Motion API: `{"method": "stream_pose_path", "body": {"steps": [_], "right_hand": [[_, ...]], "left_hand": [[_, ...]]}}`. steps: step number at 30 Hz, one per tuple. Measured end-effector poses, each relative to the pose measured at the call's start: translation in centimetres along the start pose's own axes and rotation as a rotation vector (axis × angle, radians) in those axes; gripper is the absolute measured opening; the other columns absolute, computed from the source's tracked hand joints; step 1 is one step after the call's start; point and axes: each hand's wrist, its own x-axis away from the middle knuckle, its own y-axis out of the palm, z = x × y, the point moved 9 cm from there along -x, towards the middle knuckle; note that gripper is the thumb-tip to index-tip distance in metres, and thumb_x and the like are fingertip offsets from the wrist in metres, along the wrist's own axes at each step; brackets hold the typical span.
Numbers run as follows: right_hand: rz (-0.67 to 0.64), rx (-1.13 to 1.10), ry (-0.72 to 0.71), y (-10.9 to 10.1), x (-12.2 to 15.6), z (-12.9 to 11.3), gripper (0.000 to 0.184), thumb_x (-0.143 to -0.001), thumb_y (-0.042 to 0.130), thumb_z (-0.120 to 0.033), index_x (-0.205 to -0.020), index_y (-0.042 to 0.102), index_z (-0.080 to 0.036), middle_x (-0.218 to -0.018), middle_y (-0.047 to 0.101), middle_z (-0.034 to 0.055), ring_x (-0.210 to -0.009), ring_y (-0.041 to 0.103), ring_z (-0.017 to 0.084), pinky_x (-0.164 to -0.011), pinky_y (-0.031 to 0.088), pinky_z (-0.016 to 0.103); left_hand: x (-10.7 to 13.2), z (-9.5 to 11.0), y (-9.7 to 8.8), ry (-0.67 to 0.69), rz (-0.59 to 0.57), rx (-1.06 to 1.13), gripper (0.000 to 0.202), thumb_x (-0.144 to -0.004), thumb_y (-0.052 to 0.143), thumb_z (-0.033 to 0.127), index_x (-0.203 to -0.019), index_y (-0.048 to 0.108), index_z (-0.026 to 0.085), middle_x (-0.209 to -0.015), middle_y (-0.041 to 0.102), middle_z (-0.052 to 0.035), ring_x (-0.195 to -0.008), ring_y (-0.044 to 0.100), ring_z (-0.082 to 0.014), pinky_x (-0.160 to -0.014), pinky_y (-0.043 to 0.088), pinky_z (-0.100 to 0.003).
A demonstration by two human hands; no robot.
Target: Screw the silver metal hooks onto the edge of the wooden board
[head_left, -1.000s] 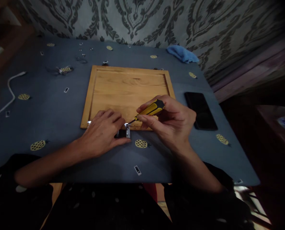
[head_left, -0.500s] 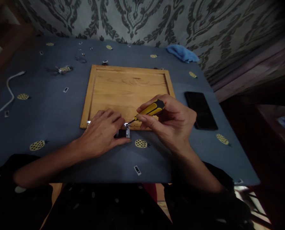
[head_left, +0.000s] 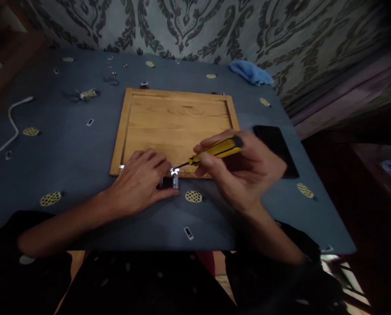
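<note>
A framed wooden panel (head_left: 178,124) lies flat on the table. At its near edge sits a shiny metal fitting, hinge-like in shape (head_left: 175,179). My left hand (head_left: 139,177) rests over that edge, its fingers on the wood and its thumb below, closed around the fitting, which it partly hides. My right hand (head_left: 248,175) grips a yellow and black screwdriver (head_left: 220,149) by the handle. The screwdriver is tilted, its tip touching or very near the fitting's top. Another bright metal piece (head_left: 121,167) shows at the panel's near left corner.
A black phone (head_left: 277,146) lies right of the panel, partly behind my right hand. A blue cloth (head_left: 251,73) is at the back right by the wall. Small metal bits (head_left: 114,73) lie at the back left, and a white cable (head_left: 14,122) at the far left.
My right hand has shifted a little to the right and turned, so the screwdriver leans lower, its handle farther right. My left hand stays in place.
</note>
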Motion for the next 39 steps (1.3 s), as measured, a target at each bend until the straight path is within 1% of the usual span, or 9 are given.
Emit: {"method": "stream_pose_path", "body": {"steps": [4,7,10,16,27,30,32,36,39], "right_hand": [[0.188,-0.103,0.006,-1.8,0.0,-0.4,0.002,-0.090,0.072,-0.029,-0.091,0.072,-0.028,-0.087,0.067,-0.0009,-0.067,0.068,0.013,-0.048,0.055,0.026],[0.135,-0.091,0.004,-1.3,-0.2,-0.1,0.002,-0.089,0.072,-0.027,-0.089,0.070,-0.027,-0.084,0.067,-0.0011,-0.062,0.066,0.012,-0.044,0.053,0.026],[0.055,-0.023,0.006,-0.5,-0.2,0.3,0.005,-0.088,0.073,-0.026,-0.087,0.069,-0.027,-0.082,0.068,-0.0013,-0.059,0.063,0.012,-0.048,0.053,0.028],[0.010,0.052,0.046,0.2,0.0,1.1,0.010,-0.088,0.073,-0.032,-0.087,0.066,-0.025,-0.079,0.066,-0.0021,-0.055,0.057,0.010,-0.048,0.051,0.027],[0.066,0.045,0.017,-0.5,-0.2,0.9,0.009,-0.089,0.072,-0.031,-0.087,0.065,-0.025,-0.079,0.067,-0.0036,-0.054,0.060,0.009,-0.047,0.051,0.026],[0.085,0.054,-0.004,-0.9,-0.2,0.5,0.010,-0.088,0.073,-0.031,-0.086,0.065,-0.026,-0.080,0.067,-0.0033,-0.055,0.060,0.010,-0.048,0.053,0.028],[0.075,0.077,-0.022,-1.0,-0.2,0.2,0.011,-0.087,0.073,-0.032,-0.084,0.065,-0.026,-0.081,0.068,-0.0027,-0.055,0.060,0.011,-0.049,0.054,0.029],[0.056,0.109,-0.039,-1.0,-0.3,-0.3,0.010,-0.089,0.072,-0.033,-0.084,0.066,-0.026,-0.079,0.069,-0.0027,-0.053,0.059,0.010,-0.050,0.054,0.028],[0.067,0.113,-0.062,-1.3,-0.4,-0.7,0.010,-0.089,0.073,-0.029,-0.082,0.065,-0.026,-0.075,0.067,-0.0036,-0.050,0.057,0.008,-0.047,0.051,0.026]], "left_hand": [[0.0,0.0,-0.1,0.008,0.001,0.007,0.046,-0.088,0.068,0.058,-0.104,0.065,0.015,-0.099,0.065,-0.0071,-0.097,0.058,-0.0290,-0.084,0.044,-0.042],[0.0,-0.1,-0.1,0.006,-0.006,-0.005,0.046,-0.088,0.068,0.058,-0.103,0.066,0.015,-0.098,0.065,-0.0068,-0.096,0.058,-0.0292,-0.083,0.044,-0.042],[-0.1,0.0,-0.1,0.010,-0.005,-0.007,0.047,-0.088,0.068,0.059,-0.103,0.065,0.015,-0.098,0.065,-0.0065,-0.096,0.058,-0.0292,-0.083,0.044,-0.043],[-0.1,0.0,0.0,0.003,-0.006,-0.008,0.047,-0.087,0.068,0.058,-0.103,0.065,0.015,-0.098,0.065,-0.0067,-0.096,0.057,-0.0293,-0.084,0.045,-0.043],[0.1,0.1,-0.3,0.001,0.005,-0.024,0.044,-0.086,0.071,0.056,-0.103,0.064,0.015,-0.100,0.065,-0.0081,-0.098,0.059,-0.0308,-0.085,0.046,-0.044],[0.1,0.0,-0.5,-0.010,0.002,0.005,0.048,-0.085,0.072,0.057,-0.108,0.063,0.016,-0.101,0.067,-0.0083,-0.099,0.060,-0.0310,-0.087,0.046,-0.045],[0.0,-0.1,-0.6,-0.014,-0.004,0.028,0.051,-0.085,0.072,0.058,-0.111,0.063,0.016,-0.101,0.068,-0.0083,-0.099,0.062,-0.0310,-0.086,0.047,-0.045],[0.0,-0.7,-1.0,-0.052,-0.012,0.058,0.052,-0.084,0.071,0.061,-0.108,0.063,0.015,-0.100,0.069,-0.0085,-0.097,0.063,-0.0311,-0.084,0.048,-0.044],[0.0,-0.9,-1.7,-0.063,0.034,0.104,0.059,-0.084,0.071,0.061,-0.118,0.059,0.014,-0.106,0.069,-0.0097,-0.098,0.064,-0.0300,-0.085,0.049,-0.044]]}}
